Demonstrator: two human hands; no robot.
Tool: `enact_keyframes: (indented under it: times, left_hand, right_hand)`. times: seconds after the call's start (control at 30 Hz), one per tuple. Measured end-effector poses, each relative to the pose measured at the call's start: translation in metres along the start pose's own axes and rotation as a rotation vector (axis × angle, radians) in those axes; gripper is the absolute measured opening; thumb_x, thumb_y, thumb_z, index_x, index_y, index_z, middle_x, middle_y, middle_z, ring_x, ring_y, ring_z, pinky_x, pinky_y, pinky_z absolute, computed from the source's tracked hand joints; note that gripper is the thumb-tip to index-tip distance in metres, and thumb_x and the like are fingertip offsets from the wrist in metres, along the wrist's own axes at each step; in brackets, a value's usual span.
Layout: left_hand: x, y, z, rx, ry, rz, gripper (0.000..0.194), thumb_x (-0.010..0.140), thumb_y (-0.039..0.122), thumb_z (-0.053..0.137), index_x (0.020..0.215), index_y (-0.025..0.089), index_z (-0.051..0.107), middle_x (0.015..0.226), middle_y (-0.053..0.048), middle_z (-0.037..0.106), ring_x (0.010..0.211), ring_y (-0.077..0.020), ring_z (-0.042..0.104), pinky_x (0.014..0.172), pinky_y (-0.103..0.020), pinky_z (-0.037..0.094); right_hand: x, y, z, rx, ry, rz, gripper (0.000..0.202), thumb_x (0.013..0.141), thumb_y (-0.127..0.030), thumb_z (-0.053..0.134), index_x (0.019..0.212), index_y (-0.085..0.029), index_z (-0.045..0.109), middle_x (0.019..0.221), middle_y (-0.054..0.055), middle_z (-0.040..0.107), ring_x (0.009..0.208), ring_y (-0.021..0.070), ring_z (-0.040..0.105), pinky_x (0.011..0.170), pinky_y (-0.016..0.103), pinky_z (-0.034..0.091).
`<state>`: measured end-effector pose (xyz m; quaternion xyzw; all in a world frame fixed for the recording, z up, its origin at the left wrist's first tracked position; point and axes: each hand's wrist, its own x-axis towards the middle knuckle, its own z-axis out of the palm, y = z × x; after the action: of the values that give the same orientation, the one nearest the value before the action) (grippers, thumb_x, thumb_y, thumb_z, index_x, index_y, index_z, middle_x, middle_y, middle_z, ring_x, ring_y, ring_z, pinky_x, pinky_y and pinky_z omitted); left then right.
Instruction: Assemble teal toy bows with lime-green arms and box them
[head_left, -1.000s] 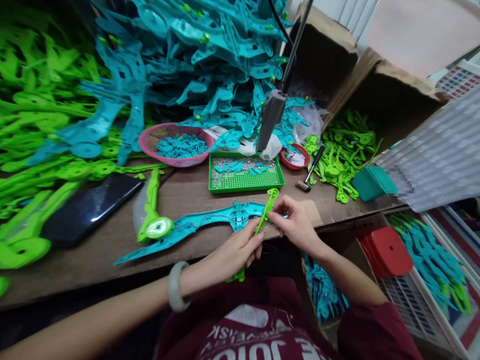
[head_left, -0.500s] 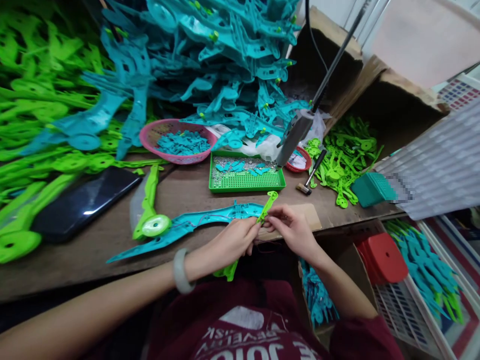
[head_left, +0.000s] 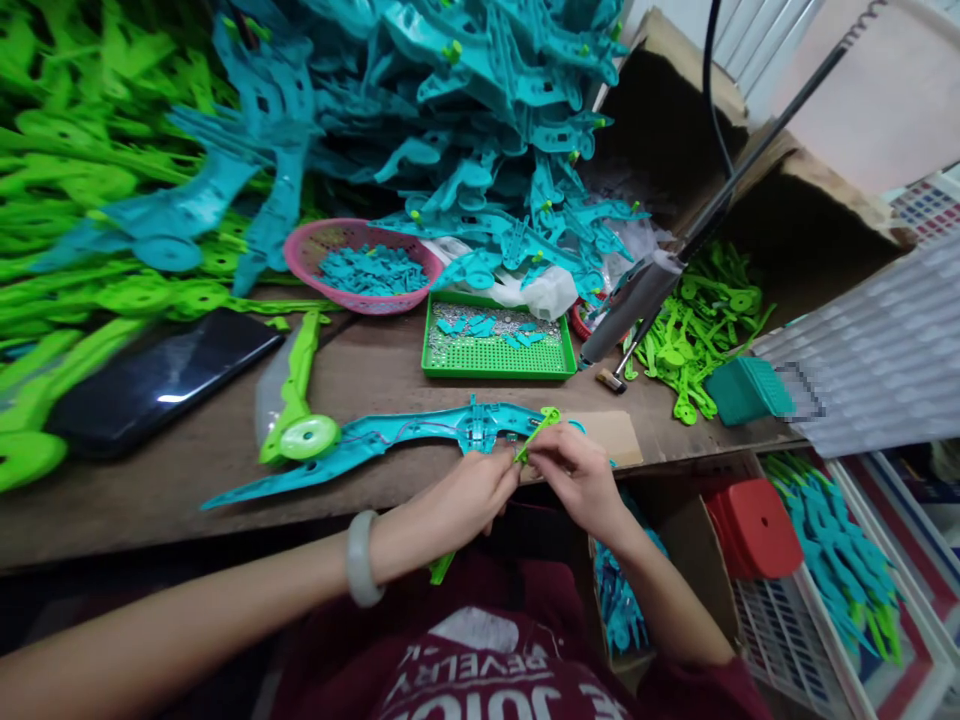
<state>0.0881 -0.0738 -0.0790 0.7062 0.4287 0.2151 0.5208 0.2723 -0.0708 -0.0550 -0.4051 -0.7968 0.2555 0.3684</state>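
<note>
My left hand (head_left: 472, 492) is closed round a long lime-green plastic part (head_left: 442, 568), whose lower end shows under the wrist and whose narrow upper end sticks out past the fingers. My right hand (head_left: 576, 482) pinches this part near its upper end; anything small between the fingertips is hidden. Just beyond the hands a turquoise bow-shaped plastic shell (head_left: 405, 428) lies on the table, with a thin wire along it and its right end partly covered by my right hand. Left of it, another green part with a round disc (head_left: 309, 437) rests on the table.
A green tray (head_left: 499, 360) holds screws and small turquoise pieces, with a pink basket (head_left: 300, 262) of turquoise pieces behind. A power screwdriver (head_left: 634, 305) hangs near a hammer (head_left: 611, 380). A black phone (head_left: 165, 385) lies left. Turquoise shells (head_left: 480, 80) are heaped at the back.
My right hand has closed in on the green part, its fingers now over the upper stretch. The view has shifted slightly, and the hanging screwdriver appears farther right.
</note>
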Motion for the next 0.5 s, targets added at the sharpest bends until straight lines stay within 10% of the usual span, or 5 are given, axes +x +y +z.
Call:
enact_keyframes:
  times: [0.5]
  left_hand:
    - [-0.003, -0.019, 0.022, -0.055, 0.105, 0.123, 0.031, 0.1, 0.037, 0.036, 0.077, 0.023, 0.054, 0.057, 0.003, 0.049, 0.05, -0.0147, 0.047, 0.06, -0.031, 0.044]
  right_hand:
    - [-0.013, 0.005, 0.009, -0.151, 0.136, -0.082, 0.01, 0.097, -0.015, 0.055, 0.093, -0.021, 0.061, 0.088, 0.004, 0.063, 0.084, 0.0166, 0.062, 0.073, 0.03, 0.053]
